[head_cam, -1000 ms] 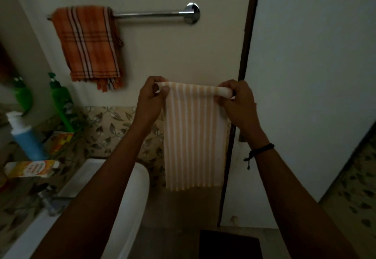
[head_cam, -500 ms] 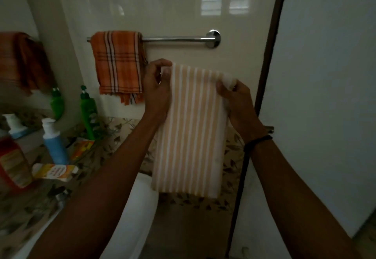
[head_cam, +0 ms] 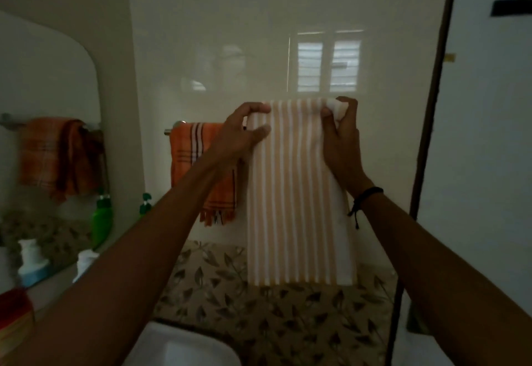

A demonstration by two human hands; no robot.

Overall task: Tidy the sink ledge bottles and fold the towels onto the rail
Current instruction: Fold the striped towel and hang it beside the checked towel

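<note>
Where the mirror [head_cam: 43, 83] fills the left side of the frame, the ledge below it carries the bottles: a green pump bottle [head_cam: 145, 205] shows only its top beside the left forearm at centre left, a white cap [head_cam: 86, 262] pokes up at lower left beside that arm, and a red and yellow container [head_cam: 14, 316] sits blurred at the bottom left edge; what any of them hold cannot be told in this dim light. Their reflections, a green bottle and a blue bottle with a white top, appear in the mirror. The white sink [head_cam: 184, 345] lies at the bottom centre, its basin mostly out of frame. In the middle of the frame the striped towel [head_cam: 299, 198], pale orange and white, hangs folded and flat in front of the cream wall, its lower edge over the leaf-patterned tiles [head_cam: 288, 308]. The left hand [head_cam: 244, 135] pinches the towel's upper left corner between thumb and fingers, and the right hand [head_cam: 339, 138], a black cord at its wrist, clutches the bunched upper right corner. Behind the left hand an orange plaid towel [head_cam: 201, 170] is draped over the chrome rail [head_cam: 172, 129], partly hidden by the arm. The striped towel covers the rest of the rail, so whether it touches the rail cannot be told.
</note>
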